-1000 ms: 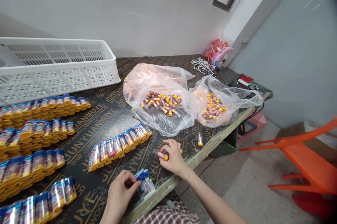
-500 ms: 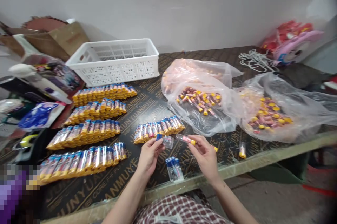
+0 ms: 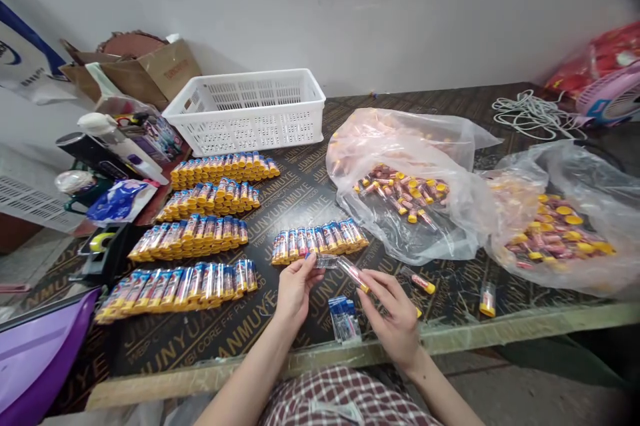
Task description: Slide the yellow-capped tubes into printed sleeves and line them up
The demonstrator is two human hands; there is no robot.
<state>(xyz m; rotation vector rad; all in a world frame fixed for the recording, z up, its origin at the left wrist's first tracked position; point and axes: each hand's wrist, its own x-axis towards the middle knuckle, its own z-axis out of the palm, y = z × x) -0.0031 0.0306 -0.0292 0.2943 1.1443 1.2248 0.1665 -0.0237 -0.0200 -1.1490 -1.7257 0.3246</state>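
My left hand (image 3: 297,286) pinches a small clear plastic sleeve (image 3: 327,261); its blue end is mostly behind my fingers. Between the fingers of my right hand (image 3: 393,309) is a clear tube with a yellow cap (image 3: 354,273), its clear end pointing at the sleeve. The two look close together; whether they touch I cannot tell. Below them, near the table edge, lies a small stack of flat clear sleeves with blue tops (image 3: 344,319). Just beyond my hands stands a row of blue-and-yellow wrapped tubes (image 3: 320,239). One loose yellow-capped tube (image 3: 420,281) rests right of my right hand.
Several rows of wrapped tubes (image 3: 187,286) fill the left side. Behind them stands a white plastic basket (image 3: 245,126). Two clear bags (image 3: 400,159) of yellow-capped tubes lie at right. Another tube (image 3: 487,299) is by the front edge, and a purple bin (image 3: 50,359) at far left.
The camera view has shifted, so the table things appear farther right. My right hand has tilted the tube, its capped end now lower. Both hands still hold their things.
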